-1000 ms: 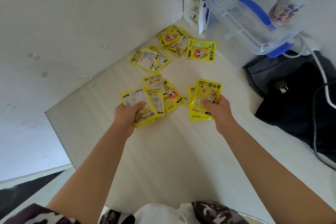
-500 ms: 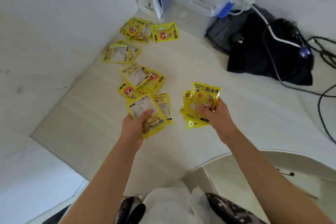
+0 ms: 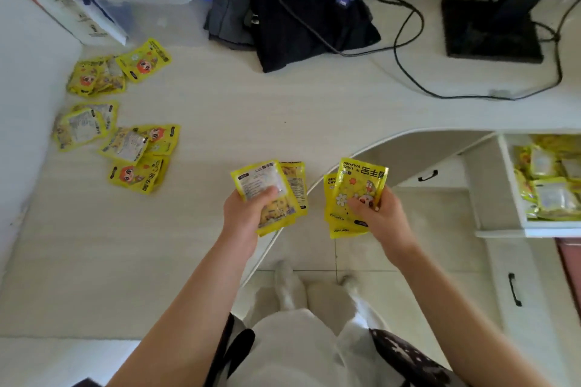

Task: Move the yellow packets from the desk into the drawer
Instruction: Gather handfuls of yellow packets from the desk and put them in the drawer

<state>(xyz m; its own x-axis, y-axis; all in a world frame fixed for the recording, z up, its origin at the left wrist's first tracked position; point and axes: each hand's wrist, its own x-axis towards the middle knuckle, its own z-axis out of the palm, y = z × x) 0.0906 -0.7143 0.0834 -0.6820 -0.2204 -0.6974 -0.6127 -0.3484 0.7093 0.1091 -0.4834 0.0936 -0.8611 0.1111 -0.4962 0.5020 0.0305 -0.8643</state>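
You are partway through. Your left hand (image 3: 248,214) grips a small stack of yellow packets (image 3: 270,195), thumb across the top one, held above the desk's front edge. Your right hand (image 3: 382,214) pinches a second bunch (image 3: 356,195), fanned out, over the floor gap just past the curved edge of the desk (image 3: 283,110). Neither bunch is in the drawer yet.

The drawer (image 3: 515,185) stands pulled open at your right, below the desk top, and a heap of packets (image 3: 547,179) already lies in it, so a good share of the work looks done.

What is left: the two handfuls you carry, and the packets on the desk at the far left. Those lie in three loose clusters near the wall: one by the white box (image 3: 119,71), one further along the wall (image 3: 83,124), and one nearest you (image 3: 140,157). By the look of it, that means at least one more trip.
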